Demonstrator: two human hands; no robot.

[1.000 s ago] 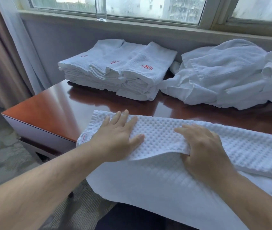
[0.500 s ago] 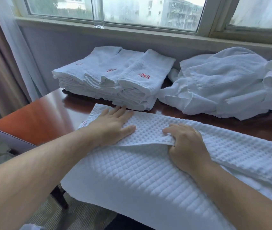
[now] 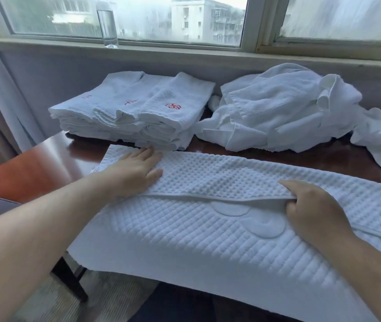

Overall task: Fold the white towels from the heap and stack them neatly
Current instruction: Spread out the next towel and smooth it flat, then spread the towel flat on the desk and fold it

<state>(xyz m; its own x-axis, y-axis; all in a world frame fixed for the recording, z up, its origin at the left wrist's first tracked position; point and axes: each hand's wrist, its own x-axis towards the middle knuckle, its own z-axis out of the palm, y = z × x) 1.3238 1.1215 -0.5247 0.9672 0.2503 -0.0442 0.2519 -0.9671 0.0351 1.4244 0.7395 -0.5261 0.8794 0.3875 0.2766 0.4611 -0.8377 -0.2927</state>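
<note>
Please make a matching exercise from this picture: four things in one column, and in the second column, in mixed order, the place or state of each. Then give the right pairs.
Column one
1. bottle
2. heap
3. stack
4. left hand

Column two
A. lies flat on the towel
B. stands on the sill
C. folded, with red marks, at the back left of the table
D. loose and crumpled, at the back right of the table

Pairs: 1-B, 2-D, 3-C, 4-A
</note>
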